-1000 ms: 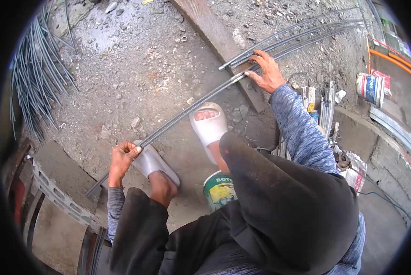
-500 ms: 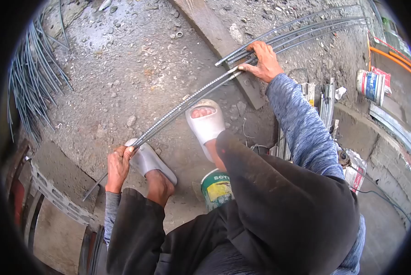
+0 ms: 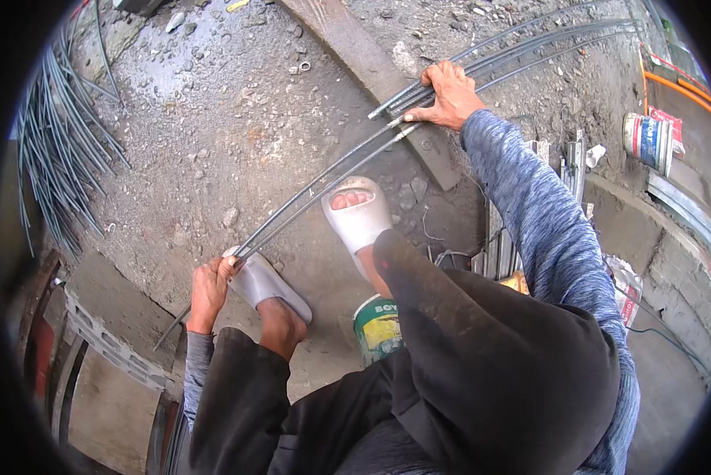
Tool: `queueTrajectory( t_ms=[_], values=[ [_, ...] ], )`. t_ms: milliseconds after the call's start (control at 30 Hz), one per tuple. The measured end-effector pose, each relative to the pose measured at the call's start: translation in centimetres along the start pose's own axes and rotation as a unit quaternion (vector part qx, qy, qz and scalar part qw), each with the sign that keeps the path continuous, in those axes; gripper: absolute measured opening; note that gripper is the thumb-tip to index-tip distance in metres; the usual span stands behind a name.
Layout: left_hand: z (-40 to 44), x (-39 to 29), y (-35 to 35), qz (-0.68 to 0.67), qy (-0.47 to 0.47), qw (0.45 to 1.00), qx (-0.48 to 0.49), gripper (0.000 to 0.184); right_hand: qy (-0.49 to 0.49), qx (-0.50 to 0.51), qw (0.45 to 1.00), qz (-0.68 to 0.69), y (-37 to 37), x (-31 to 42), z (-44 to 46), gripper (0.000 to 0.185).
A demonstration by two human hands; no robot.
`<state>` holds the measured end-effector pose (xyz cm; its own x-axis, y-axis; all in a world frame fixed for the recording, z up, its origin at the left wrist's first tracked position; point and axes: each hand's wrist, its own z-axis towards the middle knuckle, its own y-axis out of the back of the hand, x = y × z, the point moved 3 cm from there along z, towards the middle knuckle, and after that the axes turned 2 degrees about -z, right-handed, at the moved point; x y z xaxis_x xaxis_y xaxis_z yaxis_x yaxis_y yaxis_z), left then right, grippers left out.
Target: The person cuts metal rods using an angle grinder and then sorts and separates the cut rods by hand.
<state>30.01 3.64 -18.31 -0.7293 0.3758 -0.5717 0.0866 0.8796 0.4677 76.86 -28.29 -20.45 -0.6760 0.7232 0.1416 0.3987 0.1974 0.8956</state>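
Two thin ribbed steel rebars [image 3: 371, 143] run slantwise across my feet between my hands. My left hand [image 3: 208, 294] is closed around them at the lower left, and a rod end sticks out below it. My right hand [image 3: 450, 96] is closed on the rebars near their upper ends, with its thumb along them. Under its fingers lie several more rebars [image 3: 529, 51], which curve off to the upper right. Both sets meet over a wooden plank [image 3: 347, 47] on the ground. My palms and part of the grip are hidden.
A loose pile of cut rebars [image 3: 58, 146] lies at left. Hollow concrete blocks [image 3: 114, 309] sit below it. A green-and-white bucket [image 3: 377, 328] stands behind my sandals [image 3: 355, 214]. At right are a paint bucket [image 3: 647, 142], metal channels [image 3: 575, 162] and a low block wall [image 3: 632, 210].
The two rebars between my hands have spread slightly apart and lie straighter. My left hand has shifted a little right and down; my right hand has moved slightly up and left.
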Motion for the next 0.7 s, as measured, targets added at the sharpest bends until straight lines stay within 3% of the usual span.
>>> queueTrajectory(
  t_ms=[200,533,700],
  values=[
    [-1.7,-0.6,0.5,0.001,-0.016,1.0,-0.007,0.057,-0.039,0.047,0.998,-0.001,0.6,0.8,0.4,0.084],
    [-7.0,-16.1,8.5,0.077,0.105,0.991,0.031,0.047,-0.07,0.109,0.992,-0.004,1.4,1.1,1.0,0.09],
    [-8.0,-26.7,11.7,0.196,0.002,0.981,0.0,0.03,-0.071,0.108,0.992,-0.011,1.6,1.3,1.4,0.091]
  ],
)
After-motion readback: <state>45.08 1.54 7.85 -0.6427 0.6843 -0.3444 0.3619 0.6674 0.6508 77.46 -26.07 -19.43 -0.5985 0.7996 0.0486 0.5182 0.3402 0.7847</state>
